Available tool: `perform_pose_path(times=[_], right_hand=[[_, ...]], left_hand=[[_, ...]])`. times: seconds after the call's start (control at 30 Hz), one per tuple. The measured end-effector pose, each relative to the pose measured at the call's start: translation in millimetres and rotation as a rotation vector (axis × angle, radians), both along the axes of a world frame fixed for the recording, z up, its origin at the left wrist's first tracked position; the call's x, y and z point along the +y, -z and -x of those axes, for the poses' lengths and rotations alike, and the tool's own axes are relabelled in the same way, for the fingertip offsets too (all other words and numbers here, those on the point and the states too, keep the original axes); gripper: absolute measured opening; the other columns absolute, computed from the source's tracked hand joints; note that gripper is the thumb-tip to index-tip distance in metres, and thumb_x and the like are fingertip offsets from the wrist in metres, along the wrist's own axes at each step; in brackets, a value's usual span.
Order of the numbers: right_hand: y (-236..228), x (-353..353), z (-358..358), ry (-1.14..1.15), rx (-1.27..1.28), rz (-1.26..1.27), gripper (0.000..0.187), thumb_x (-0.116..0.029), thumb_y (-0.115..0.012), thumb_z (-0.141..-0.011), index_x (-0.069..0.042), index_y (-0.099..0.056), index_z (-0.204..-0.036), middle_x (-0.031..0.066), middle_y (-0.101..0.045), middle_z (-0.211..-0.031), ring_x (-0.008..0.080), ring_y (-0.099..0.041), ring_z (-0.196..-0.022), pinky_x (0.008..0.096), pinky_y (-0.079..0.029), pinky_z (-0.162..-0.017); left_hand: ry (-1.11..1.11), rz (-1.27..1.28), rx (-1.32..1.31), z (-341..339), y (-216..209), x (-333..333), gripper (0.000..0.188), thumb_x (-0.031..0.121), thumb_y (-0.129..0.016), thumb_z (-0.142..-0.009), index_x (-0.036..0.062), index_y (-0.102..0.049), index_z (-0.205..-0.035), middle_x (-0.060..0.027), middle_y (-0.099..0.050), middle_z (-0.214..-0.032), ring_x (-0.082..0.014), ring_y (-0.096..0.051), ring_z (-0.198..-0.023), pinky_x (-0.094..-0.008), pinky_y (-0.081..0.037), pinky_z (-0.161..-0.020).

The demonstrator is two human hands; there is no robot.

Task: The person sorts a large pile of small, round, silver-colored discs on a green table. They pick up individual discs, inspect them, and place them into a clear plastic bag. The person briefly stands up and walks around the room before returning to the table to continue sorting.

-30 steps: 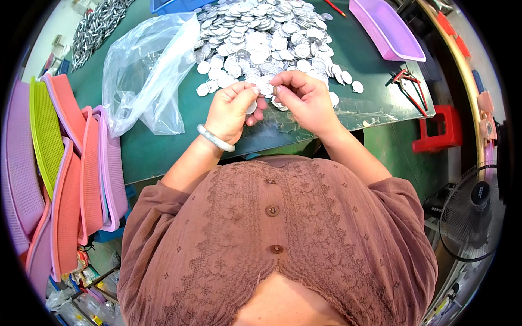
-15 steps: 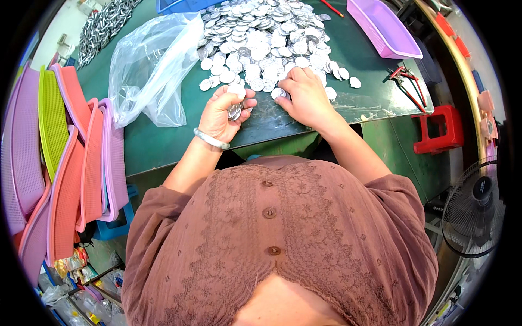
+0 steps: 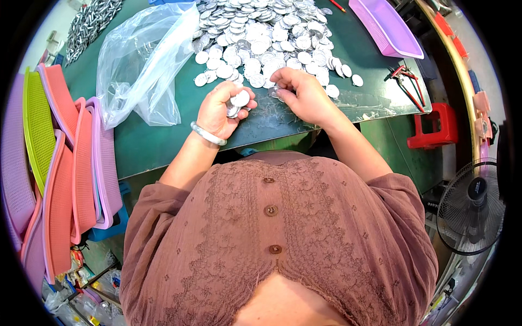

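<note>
My left hand (image 3: pixel 215 114) is cupping several silver discs (image 3: pixel 240 98) above the near side of the green surface (image 3: pixel 353 57); my right hand (image 3: pixel 306 99) is pinching another disc (image 3: pixel 273 92). A disc pile (image 3: pixel 261 30) is spreading beyond, a clear plastic bag (image 3: pixel 142 68) lying left.

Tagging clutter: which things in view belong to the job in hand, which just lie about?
In use, it seems:
left hand, holding silvery discs
right hand, at another disc
disc pile

Apparently unused:
clear plastic bag
red-handled pliers
purple basket
red stool
fan
</note>
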State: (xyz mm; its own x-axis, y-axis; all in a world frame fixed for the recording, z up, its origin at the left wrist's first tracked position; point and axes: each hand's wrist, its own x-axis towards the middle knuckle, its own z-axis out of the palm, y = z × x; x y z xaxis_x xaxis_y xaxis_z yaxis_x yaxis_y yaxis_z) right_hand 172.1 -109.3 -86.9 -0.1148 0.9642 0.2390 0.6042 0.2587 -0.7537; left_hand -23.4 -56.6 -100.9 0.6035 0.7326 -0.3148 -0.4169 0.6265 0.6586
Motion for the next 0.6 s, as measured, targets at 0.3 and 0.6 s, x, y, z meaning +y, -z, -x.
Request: perform_pose_path(times=[0.3, 0.6], right_hand=[[-20.1, -4.5, 14.2, -0.091, 0.651, 0.185, 0.03, 0.002, -0.053, -0.077, 0.002, -0.046, -0.107, 0.003, -0.053, -0.075, 0.0074, -0.051, -0.068, 0.0207, -0.042, -0.06], [-12.6, -8.8, 11.2, 0.082, 0.373, 0.018, 0.019, -0.006, -0.053, -0.079, 0.0, -0.055, -0.097, 0.0076, -0.059, -0.082, 0.013, -0.056, -0.067, 0.0259, -0.045, -0.059]], left_hand=[[0.092, 0.05, 0.017, -1.9, -14.2, -12.0, 0.021, 0.012, -0.052, -0.081, 0.0035, -0.048, -0.1, -0.0106, -0.056, -0.08, -0.0157, -0.055, -0.064, -0.0176, -0.039, -0.042], [0.103, -0.122, 0.058, 1.3, -15.3, -26.3, 0.009, 0.011, -0.054, -0.082, 0.0051, -0.05, -0.087, -0.0071, -0.057, -0.076, -0.0129, -0.055, -0.06, -0.0171, -0.039, -0.041]])
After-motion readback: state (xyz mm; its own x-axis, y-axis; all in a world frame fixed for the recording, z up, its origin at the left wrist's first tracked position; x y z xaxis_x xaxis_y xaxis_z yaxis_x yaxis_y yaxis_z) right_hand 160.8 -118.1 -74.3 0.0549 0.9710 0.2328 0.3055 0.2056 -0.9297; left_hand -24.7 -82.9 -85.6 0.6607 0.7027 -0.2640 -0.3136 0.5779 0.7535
